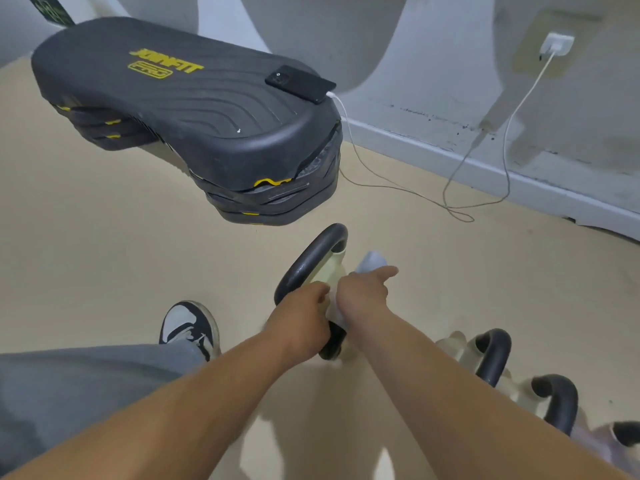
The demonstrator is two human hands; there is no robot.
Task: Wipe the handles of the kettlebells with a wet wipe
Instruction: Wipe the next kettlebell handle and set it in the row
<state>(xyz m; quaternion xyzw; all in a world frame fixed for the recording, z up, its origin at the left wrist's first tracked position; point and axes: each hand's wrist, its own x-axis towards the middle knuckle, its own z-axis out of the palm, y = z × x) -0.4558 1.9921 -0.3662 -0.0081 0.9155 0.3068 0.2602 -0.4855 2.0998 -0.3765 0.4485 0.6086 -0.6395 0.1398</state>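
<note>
A cream kettlebell with a black handle (311,258) stands on the floor in the middle of the view. My left hand (301,317) grips the near side of that handle. My right hand (363,292) holds a white wet wipe (372,262), which sticks out past the fingers, and its index finger points forward. More wipe shows below the right hand against the handle. Two more cream kettlebells with black handles (493,355) (557,400) stand to the right, partly hidden behind my right forearm.
A black stack of aerobic step platforms (180,109) lies ahead to the left, with a phone (299,84) on it charging by a white cable (485,161) from a wall socket (556,45). My shoe (190,329) and grey trouser leg are at the left.
</note>
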